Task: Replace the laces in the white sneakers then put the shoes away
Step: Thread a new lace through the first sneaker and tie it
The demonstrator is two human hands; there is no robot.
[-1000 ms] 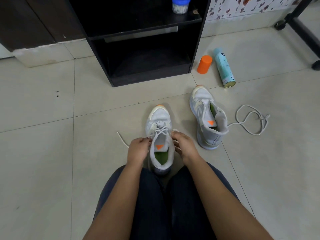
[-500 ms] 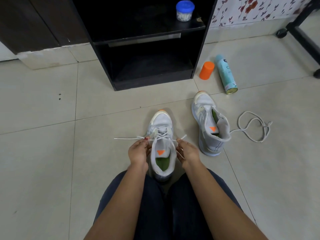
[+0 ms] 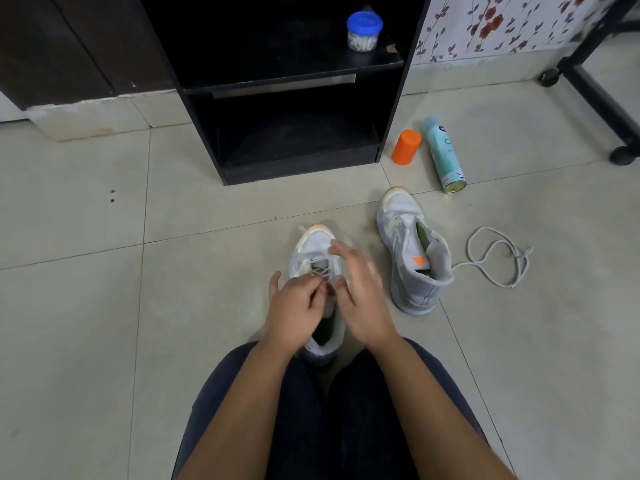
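A white sneaker point(image 3: 313, 245) with an orange toe tip stands on the floor between my knees, toe pointing away, with a lace point(image 3: 320, 266) threaded through its lower eyelets. My left hand point(image 3: 296, 308) hovers over the tongue with curled fingers that pinch the lace. My right hand point(image 3: 360, 294) is blurred above the shoe's right side, fingers stretched toward the toe; I see nothing held in it. The second white sneaker point(image 3: 410, 247) stands to the right, unlaced. A loose white lace point(image 3: 498, 258) lies coiled on the tiles just right of it.
A black open shelf unit point(image 3: 304, 168) stands ahead, with a blue-lidded jar point(image 3: 363, 31) on its upper shelf. An orange cap point(image 3: 406, 147) and a teal spray can point(image 3: 444, 155) lie right of it. A black wheeled frame point(image 3: 588, 88) stands at far right.
Both hands held the lace ends pulled out sideways. Now the hands have come together over the shoe, and the right hand has opened and swung forward toward the toe.
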